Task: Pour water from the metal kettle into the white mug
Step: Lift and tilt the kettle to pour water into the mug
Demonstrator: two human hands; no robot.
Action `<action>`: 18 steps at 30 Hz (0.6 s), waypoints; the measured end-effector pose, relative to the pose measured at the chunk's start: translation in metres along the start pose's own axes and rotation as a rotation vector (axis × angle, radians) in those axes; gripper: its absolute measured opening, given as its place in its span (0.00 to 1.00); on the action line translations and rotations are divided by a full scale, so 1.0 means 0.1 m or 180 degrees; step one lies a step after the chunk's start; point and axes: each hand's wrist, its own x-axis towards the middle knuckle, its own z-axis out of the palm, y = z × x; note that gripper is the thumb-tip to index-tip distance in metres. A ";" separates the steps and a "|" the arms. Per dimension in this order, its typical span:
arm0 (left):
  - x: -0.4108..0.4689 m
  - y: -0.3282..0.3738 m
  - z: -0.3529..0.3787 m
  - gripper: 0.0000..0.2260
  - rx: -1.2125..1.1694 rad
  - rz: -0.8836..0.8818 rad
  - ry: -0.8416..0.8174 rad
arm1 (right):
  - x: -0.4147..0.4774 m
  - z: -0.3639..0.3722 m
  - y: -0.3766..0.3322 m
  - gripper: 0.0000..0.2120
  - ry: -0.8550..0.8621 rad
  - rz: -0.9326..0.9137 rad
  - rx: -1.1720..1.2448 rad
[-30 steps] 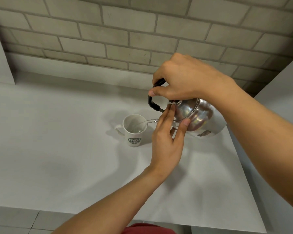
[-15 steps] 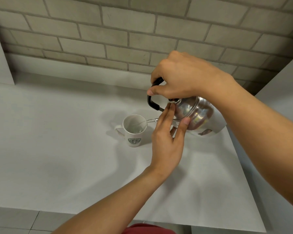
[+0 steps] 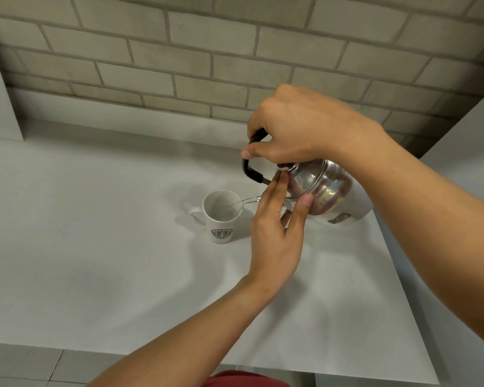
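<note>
Well, kettle (image 3: 319, 188) pours into mid-counter mug (image 3: 221, 216).

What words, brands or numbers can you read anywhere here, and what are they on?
White mug: a round green logo with lettering around its ring, too blurred to read.
Metal kettle: no writing visible, only reflections.
Counter and brick wall: no text or signs.

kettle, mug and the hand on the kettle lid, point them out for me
metal kettle (image 3: 327, 188): head view, on its shiny tilted body.
white mug (image 3: 221, 227): head view, on its outer wall near the green logo.
left hand (image 3: 277, 236): head view, on the back of the hand, fingers resting against the lid.
</note>
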 end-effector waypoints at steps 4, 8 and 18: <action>0.00 -0.02 -0.04 0.25 0.0068 0.0008 -0.0100 | -0.02 0.03 0.04 0.19 0.0025 -0.0022 0.0024; 0.02 -0.06 -0.10 0.25 0.0268 0.0016 -0.0241 | -0.06 0.07 0.07 0.20 0.0111 -0.0098 0.0117; 0.08 -0.09 -0.29 0.26 0.1074 0.0219 -0.0696 | -0.33 0.34 0.32 0.20 0.0700 0.0202 0.0792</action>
